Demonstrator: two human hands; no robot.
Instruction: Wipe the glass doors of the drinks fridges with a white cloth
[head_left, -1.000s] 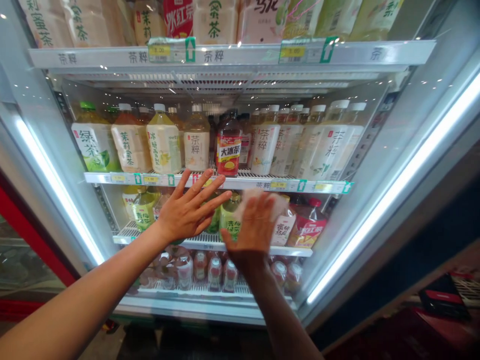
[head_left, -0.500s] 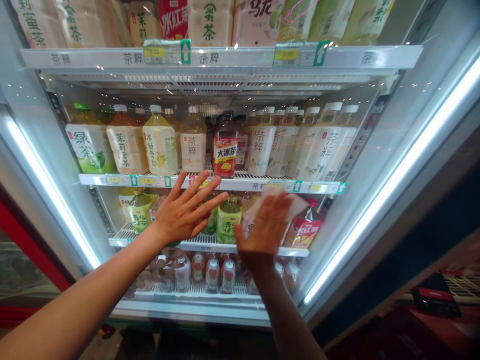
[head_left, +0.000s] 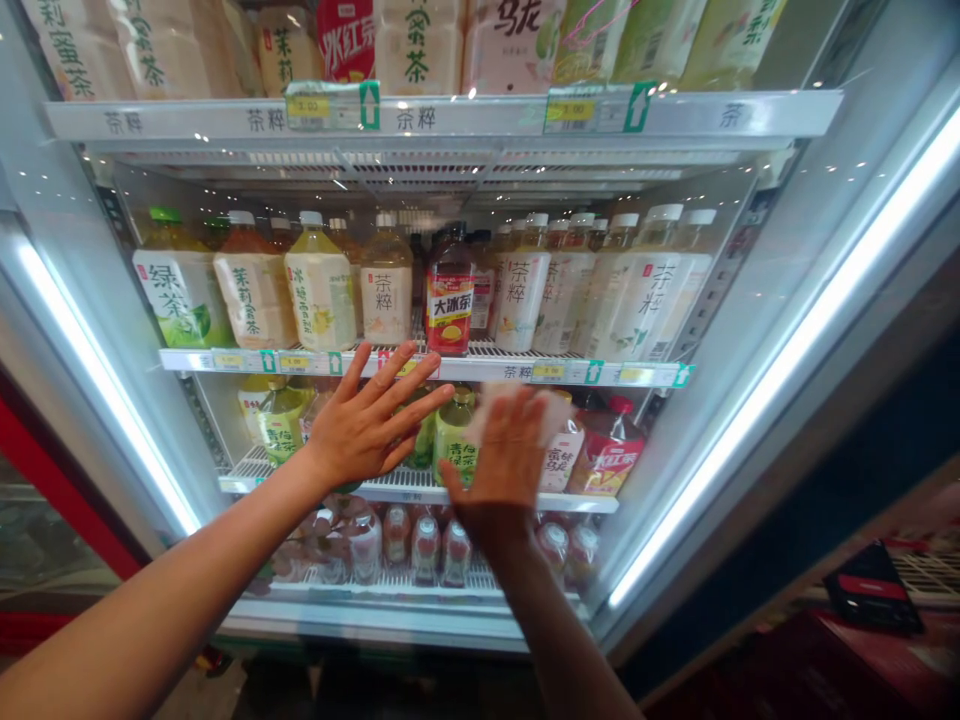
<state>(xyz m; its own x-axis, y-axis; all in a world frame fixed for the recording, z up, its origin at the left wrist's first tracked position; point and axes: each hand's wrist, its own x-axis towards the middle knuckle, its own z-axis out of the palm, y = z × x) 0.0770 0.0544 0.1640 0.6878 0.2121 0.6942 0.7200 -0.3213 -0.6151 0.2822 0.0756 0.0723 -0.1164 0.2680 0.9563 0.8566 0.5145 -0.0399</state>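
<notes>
Several bottles (head_left: 320,290) stand on a cooler shelf (head_left: 484,369) behind and above the left hand (head_left: 367,425), open with its fingers fanned — and to its right the blurred right hand (head_left: 504,460), also open, lies flat over a pale cloth (head_left: 556,412), left of a red-capped bottle (head_left: 611,450) on the lower shelf (head_left: 581,502).

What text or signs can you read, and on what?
"绿茶": green-capped bottle
"茉莉蜜茶": orange-tinted bottle
"茶粹": white-capped bottles, upper shelf strip
"大冰茶": red-labelled bottle
"青梅绿茶": green bottle
"冰红茶": red-capped bottle
"乌龙": pink-labelled bottle
"3.00": upper price tags
"↑": green tags
Pale wipe: none readable.
Too small or blurred: bottom-row labels, remaining fine print.
</notes>
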